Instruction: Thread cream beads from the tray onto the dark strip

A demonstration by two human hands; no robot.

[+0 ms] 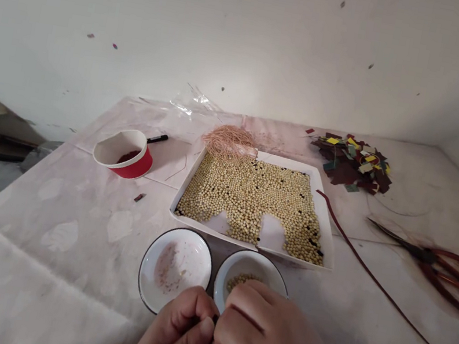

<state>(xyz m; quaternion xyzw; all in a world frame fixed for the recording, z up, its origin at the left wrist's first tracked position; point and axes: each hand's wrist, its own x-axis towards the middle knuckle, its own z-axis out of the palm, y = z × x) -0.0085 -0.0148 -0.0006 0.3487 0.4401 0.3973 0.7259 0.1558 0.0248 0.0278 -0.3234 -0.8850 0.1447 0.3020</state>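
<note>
My left hand [180, 331] is closed in a pinch at the table's near side. A tiny dark piece [214, 320] shows at its fingertips, too small to name. My right hand [259, 332] meets it there with fingers curled and tips hidden. Beneath and beyond the right hand is a white enamel bowl [236, 261] holding some small yellowish balls [240, 279]. Beside it, just past my left hand, a dark-rimmed white bowl [150, 276] has pinkish residue inside. Behind the bowls, a shallow white tray [330, 256] holds many pale yellow balls, with some black ones among them.
A red-and-white paper cup [136, 165] with dark red contents stands left, near a black marker [157, 139]. Copper-coloured strands [228, 139] touch the tray's back. Right are coloured scraps [358, 164], a dark red strip [368, 263] and scissors [429, 255]. A wall [251, 40] rises behind.
</note>
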